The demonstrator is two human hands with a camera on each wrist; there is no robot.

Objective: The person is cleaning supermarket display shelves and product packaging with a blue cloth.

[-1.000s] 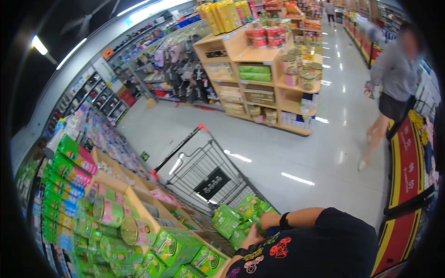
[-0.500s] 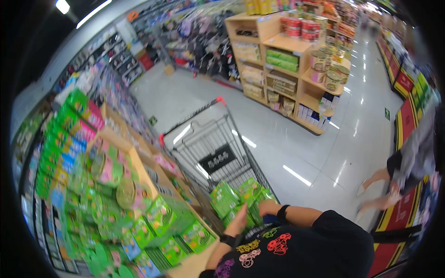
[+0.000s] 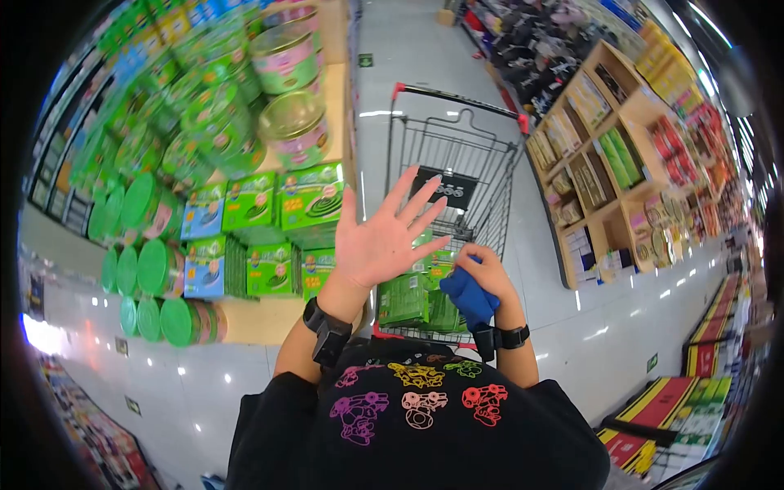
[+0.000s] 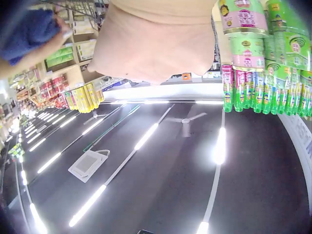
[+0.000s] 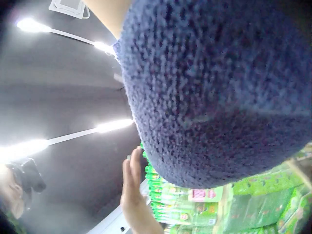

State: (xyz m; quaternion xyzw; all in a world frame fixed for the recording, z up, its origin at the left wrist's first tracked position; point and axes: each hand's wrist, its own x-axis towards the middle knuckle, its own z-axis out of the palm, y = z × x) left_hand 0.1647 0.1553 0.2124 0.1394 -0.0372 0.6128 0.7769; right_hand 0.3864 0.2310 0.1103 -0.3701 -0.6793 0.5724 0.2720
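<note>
My left hand (image 3: 382, 245) is raised palm up with its fingers spread, holding nothing, above the near end of a wire shopping cart (image 3: 416, 135). To its right, my right hand (image 3: 487, 273) grips a bunched blue knitted cloth (image 3: 471, 299). In the right wrist view the cloth (image 5: 214, 97) fills most of the picture, and my left hand (image 5: 135, 197) shows beyond it. Green packs (image 3: 404, 300) lie in the cart below both hands, partly hidden by them. The left wrist view shows my left palm (image 4: 153, 44) close up.
Left of the cart, a wooden shelf (image 3: 333, 106) bears green mosquito-coil boxes (image 3: 249, 202), lidded green tubs (image 3: 155, 265) and clear-lidded cans (image 3: 294, 126). A wooden shelf unit (image 3: 600, 155) stands across the aisle. Red and yellow display stands (image 3: 653, 412) are at lower right.
The head view has swung round over the cart. My left hand has come up from the green packs and spread open. My right hand has lifted off them, the blue cloth now plain in it.
</note>
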